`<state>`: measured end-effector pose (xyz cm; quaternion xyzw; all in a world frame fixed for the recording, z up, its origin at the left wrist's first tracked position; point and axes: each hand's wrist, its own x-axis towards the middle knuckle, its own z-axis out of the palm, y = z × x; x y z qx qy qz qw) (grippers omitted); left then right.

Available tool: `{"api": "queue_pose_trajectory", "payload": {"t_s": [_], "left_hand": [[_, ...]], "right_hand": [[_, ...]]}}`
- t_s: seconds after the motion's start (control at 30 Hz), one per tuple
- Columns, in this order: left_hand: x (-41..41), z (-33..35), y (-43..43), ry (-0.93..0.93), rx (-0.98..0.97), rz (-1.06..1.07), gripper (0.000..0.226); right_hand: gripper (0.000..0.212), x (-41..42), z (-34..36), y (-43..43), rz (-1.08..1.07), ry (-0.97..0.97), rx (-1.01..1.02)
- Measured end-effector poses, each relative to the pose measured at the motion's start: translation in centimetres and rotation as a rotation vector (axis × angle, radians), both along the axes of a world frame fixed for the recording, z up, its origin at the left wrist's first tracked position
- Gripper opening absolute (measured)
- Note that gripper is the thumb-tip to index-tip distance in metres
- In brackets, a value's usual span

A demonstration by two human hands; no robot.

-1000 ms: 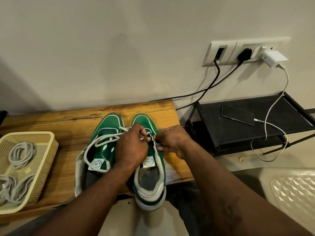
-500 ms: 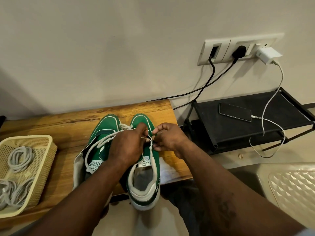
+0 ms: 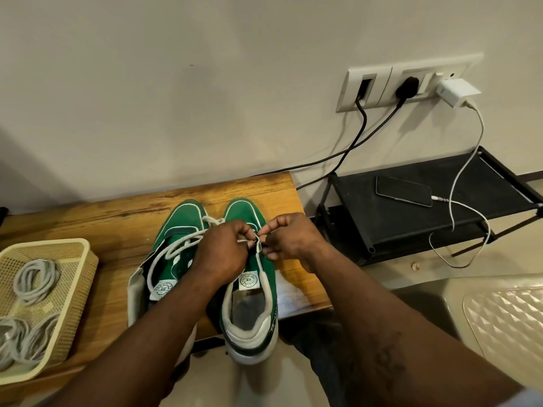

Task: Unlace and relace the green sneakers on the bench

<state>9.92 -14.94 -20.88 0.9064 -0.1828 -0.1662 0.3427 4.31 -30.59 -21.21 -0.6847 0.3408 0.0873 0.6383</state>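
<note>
Basket (image 3: 83,283) of cables (image 3: 36,277), phone (image 3: 404,190)

Single head view, near, facing down-forward over bench (image 3: 123,218).

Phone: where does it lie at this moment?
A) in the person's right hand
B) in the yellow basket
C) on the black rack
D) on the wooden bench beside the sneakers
C: the phone lies flat on top of the black rack, with a white cable plugged into its end.

Both forearms (image 3: 164,315) reach forward and converge; left hand (image 3: 223,255) and right hand (image 3: 292,239) nearly meet, each apparently pinching the white lace (image 3: 258,245).
</note>
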Motion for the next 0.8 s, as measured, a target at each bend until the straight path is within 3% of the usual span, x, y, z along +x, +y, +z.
{"api": "queue_pose_trajectory", "payload": {"t_s": [0.4,0.8], "left_hand": [[-1.4,0.7,-0.4,-0.456,0.359,-0.076,0.025],[-0.8,1.1,-1.4,0.119,-0.125,0.398,0.018]], "right_hand": [[0.006,0.4,-0.8,0.2,-0.002,0.029,-0.029],[0.006,0.2,-0.7,0.6,-0.048,0.023,0.055]]}}
